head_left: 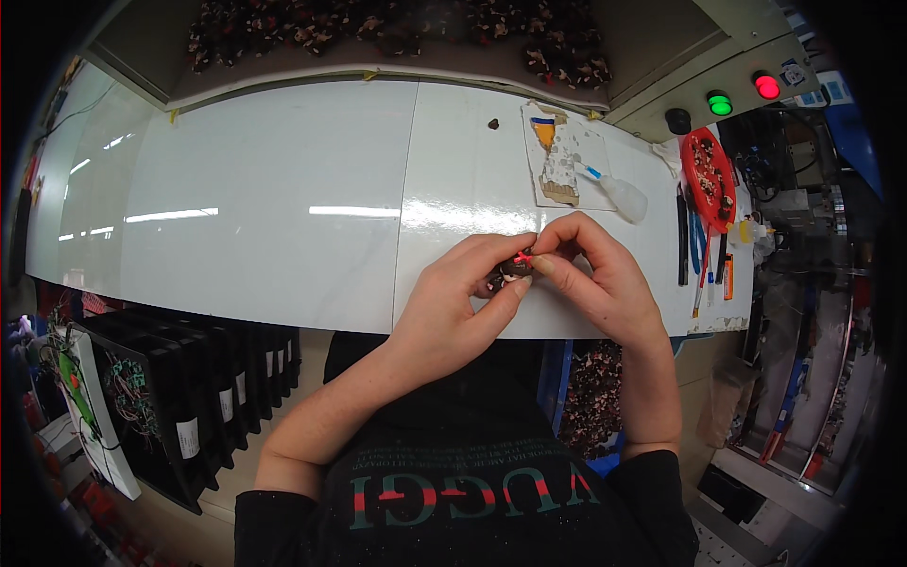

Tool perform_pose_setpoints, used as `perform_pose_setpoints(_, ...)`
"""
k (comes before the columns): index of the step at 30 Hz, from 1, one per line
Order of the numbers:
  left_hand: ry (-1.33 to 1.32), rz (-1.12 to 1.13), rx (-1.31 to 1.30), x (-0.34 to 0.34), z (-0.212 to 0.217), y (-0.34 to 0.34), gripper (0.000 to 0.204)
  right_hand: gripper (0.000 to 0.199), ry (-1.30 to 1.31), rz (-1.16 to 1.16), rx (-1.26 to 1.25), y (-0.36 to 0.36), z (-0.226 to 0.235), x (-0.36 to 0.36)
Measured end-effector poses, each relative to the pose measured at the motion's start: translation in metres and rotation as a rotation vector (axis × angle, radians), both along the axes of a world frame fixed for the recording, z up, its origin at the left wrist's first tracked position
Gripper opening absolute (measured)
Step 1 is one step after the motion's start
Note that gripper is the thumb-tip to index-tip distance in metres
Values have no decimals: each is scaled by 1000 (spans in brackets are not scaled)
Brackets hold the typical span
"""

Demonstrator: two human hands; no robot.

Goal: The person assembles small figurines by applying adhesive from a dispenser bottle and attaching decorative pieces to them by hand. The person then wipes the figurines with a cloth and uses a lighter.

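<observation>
Near the table's front edge, my left hand (458,298) grips a small dark brown figurine (516,268) between thumb and fingers. Pale and pinkish patches show on its lower part, the rest being covered by my fingers. On its upper side is a small bright red piece (523,257), perhaps bow-shaped. My right hand (605,283) meets it from the right, thumb and forefinger pinched together at the red piece. Whether anything else sits between those fingertips is hidden.
Beyond my hands a clear squeeze bottle (625,197) lies by a glue-stained board (595,156). A tiny dark piece (493,124) rests nearby. At right are a red tray (697,180) of small parts and several pen-like tools. Many figurines (397,28) fill the machine opening behind; a blue bin (556,378) stands below.
</observation>
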State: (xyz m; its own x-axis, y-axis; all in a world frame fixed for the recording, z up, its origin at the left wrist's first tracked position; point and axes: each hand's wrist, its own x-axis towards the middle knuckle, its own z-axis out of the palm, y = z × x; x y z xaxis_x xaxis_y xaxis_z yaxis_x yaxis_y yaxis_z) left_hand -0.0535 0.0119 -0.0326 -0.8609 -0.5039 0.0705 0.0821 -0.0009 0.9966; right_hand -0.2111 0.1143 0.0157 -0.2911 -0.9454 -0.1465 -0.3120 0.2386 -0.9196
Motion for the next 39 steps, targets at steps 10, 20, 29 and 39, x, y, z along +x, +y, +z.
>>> perform_pose_setpoints(10,13,-2,34,-1,-1,0,36,14,-33,-34,-34,2,-7,1)
perform_pose_setpoints(20,19,11,48,-1,1,0,36,11,12,-86,-92,3,-7,12)
perform_pose_setpoints(29,7,7,118,-1,1,0,37,14,75,-163,-135,5,-14,17)
perform_pose_setpoints(39,13,12,129,-2,3,1,36,13,63,-183,-158,7,-20,20)
